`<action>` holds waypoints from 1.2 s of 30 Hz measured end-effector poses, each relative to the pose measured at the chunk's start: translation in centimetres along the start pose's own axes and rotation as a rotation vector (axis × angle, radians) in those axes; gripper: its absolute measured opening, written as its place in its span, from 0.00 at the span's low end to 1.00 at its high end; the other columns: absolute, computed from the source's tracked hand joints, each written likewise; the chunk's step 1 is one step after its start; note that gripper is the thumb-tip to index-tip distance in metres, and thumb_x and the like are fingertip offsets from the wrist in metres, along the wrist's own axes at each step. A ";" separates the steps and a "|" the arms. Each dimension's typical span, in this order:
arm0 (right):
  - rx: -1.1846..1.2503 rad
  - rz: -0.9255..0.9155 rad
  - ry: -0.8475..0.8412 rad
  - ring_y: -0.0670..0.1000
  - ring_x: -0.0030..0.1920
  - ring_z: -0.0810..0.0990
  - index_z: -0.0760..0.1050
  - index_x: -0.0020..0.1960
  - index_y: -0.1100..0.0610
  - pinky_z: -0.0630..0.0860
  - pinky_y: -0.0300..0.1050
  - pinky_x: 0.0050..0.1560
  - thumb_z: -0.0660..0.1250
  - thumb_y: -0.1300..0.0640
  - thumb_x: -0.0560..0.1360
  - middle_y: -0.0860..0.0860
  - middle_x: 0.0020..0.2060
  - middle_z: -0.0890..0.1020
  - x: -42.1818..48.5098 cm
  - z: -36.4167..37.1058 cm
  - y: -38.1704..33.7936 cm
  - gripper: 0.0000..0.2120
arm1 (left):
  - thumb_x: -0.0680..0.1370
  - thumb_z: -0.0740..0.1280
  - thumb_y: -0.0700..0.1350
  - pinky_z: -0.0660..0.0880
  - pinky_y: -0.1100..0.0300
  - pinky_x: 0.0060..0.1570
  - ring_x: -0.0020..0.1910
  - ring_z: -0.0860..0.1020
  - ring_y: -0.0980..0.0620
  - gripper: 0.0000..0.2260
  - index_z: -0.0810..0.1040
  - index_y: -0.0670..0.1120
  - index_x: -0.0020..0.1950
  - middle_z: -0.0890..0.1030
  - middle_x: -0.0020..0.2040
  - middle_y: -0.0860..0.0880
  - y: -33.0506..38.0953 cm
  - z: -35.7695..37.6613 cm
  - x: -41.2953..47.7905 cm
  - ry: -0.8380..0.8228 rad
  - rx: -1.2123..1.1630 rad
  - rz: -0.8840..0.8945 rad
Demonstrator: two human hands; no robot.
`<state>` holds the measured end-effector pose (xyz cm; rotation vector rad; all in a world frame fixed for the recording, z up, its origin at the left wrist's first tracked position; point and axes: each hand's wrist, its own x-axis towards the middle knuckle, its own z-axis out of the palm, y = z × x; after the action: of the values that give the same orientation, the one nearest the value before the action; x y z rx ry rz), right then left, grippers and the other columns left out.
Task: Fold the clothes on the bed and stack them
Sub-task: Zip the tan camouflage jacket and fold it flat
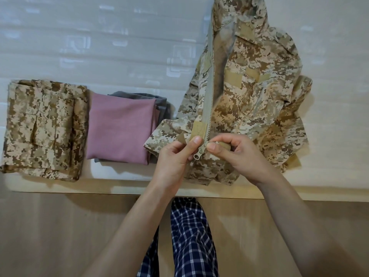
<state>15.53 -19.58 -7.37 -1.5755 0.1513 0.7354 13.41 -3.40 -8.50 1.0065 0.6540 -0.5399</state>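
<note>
Two bare hands at work on one camouflage jacket (251, 100), spread open on the white bedsheet (79, 37) from 12 o'clock down to the centre of the view. Left hand (175, 158) just left of centre, thumb and fingers pinched on the jacket's left front edge beside the zipper slider (197, 154). Right hand (243, 156) just right of centre, fingertips clamped on the opposite front edge at the bottom of the zipper. Both hands touching the cloth, neither released. One zipper track (209, 86) running from the hands up toward 12 o'clock, its two sides apart above the slider.

Three folded garments counted at 9 to 10 o'clock. One folded camouflage piece (42, 126) farthest out at 9 o'clock, lying flat. One folded pink garment (119, 126) just beside it toward the centre, on top of one grey garment (159, 102), of which only the edges show at the far and right sides. Jacket's left sleeve cuff overlapping the right edge of the pink and grey pair.

One wooden bed edge (60, 186) across the view below the sheet. One pair of dark blue checked trousers (191, 236) at 6 o'clock, between the two forearms.
</note>
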 end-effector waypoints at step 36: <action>-0.144 -0.054 0.677 0.44 0.24 0.57 0.59 0.26 0.53 0.54 0.37 0.26 0.60 0.61 0.79 0.45 0.21 0.59 1.7 4.3 1.5 0.24 | 0.79 0.64 0.49 0.64 0.67 0.28 0.26 0.64 0.60 0.17 0.72 0.54 0.29 0.67 0.25 0.57 -2.4 1.6 -0.8 -0.011 0.265 0.129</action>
<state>14.57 -15.31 -9.40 -1.9109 0.5568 0.1468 11.66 -5.74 -8.75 1.2851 0.5115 -0.5264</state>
